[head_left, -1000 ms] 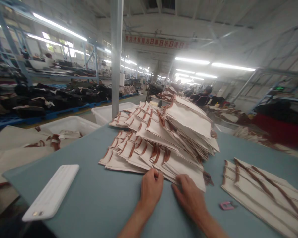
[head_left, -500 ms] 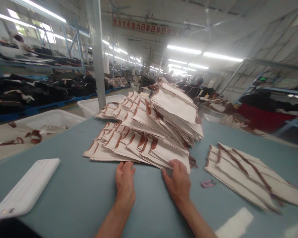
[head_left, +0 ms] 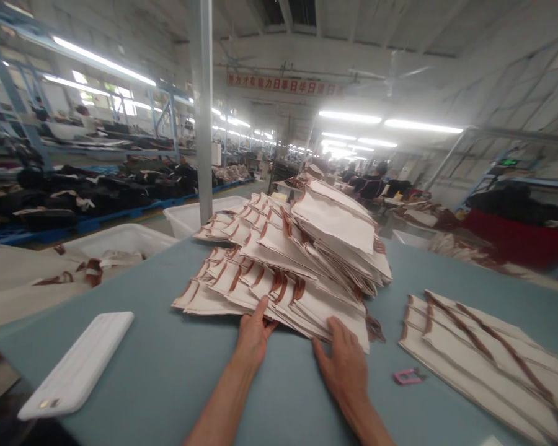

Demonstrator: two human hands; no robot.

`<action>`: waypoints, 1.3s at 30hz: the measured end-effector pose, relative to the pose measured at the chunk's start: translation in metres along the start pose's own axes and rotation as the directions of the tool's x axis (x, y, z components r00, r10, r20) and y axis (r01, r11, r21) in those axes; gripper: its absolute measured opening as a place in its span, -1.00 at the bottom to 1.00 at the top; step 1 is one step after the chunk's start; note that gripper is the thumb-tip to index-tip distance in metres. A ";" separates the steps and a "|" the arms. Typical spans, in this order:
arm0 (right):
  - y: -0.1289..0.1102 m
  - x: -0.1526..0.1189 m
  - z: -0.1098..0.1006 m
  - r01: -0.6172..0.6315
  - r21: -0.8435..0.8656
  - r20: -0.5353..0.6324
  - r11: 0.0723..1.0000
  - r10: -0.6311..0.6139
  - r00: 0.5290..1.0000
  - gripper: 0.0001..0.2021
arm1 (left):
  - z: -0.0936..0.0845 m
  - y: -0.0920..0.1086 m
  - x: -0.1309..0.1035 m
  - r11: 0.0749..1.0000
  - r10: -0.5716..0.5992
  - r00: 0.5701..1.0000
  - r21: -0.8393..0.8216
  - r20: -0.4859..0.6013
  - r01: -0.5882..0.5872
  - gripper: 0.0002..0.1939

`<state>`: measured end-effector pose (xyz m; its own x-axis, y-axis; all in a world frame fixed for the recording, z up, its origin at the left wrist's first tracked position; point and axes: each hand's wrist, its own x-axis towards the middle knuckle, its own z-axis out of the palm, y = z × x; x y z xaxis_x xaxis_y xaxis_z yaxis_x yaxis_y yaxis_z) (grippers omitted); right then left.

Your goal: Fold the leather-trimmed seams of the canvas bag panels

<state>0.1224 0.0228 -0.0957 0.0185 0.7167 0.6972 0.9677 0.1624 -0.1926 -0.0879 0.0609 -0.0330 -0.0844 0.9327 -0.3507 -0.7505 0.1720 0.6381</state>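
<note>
1. The stacked fabric pieces [head_left: 276, 251] are lying mid-bench, spreading toward the far-left edge of the bench [head_left: 167, 378]; the upper bundle [head_left: 337, 220] is leaning and could be slipping if lower layers are being tugged.
2. The left hand [head_left: 253, 337] is pinching the stack's near edge narrowly, fingers seemingly tucking beneath; with edges overlapping closely, it may be catching extra layers.
3. The right hand [head_left: 345, 367] is spreading wide, fingertips touching the near side; uneven pushing could be skewing the pieces.
4. The brown strap [head_left: 374, 328] is sticking out rightward and might be snagging.
5. The pink snips [head_left: 408, 376] are lying toward the bench's right edge, risking a wrist knock.
6. The white phone [head_left: 79, 362] is sitting by the near-left corner, risking a fall if bumped.
</note>
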 end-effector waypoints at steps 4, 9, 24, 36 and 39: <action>0.000 0.000 -0.001 0.009 -0.003 0.012 1.000 -0.009 1.000 -0.53 | 0.002 -0.004 0.006 0.994 0.006 0.999 0.105 -0.036 -0.002 -0.66; -0.004 0.001 -0.007 0.015 -0.008 -0.018 1.000 -0.015 1.000 -0.51 | 0.002 -0.008 0.005 0.961 0.069 0.994 0.274 -0.086 -0.043 -0.66; -0.001 0.005 -0.007 -0.002 0.075 -0.005 0.997 0.003 1.000 -0.53 | 0.003 -0.011 -0.003 0.893 0.141 0.982 0.444 -0.123 -0.072 -0.69; 0.013 0.036 -0.004 -0.062 0.069 0.098 0.996 0.055 0.994 -0.57 | 0.008 -0.007 -0.009 0.960 0.076 0.984 0.280 -0.160 -0.029 -0.68; 0.019 0.044 -0.009 -0.044 0.086 0.129 0.995 0.032 0.991 -0.61 | 0.007 -0.006 -0.009 0.974 0.032 0.986 0.227 -0.163 0.006 -0.67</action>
<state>0.1439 0.0513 -0.0629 0.0173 0.8031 0.5956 0.9408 0.1886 -0.2817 -0.0779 0.0538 -0.0285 -0.2139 0.8735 -0.4372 -0.5824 0.2453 0.7750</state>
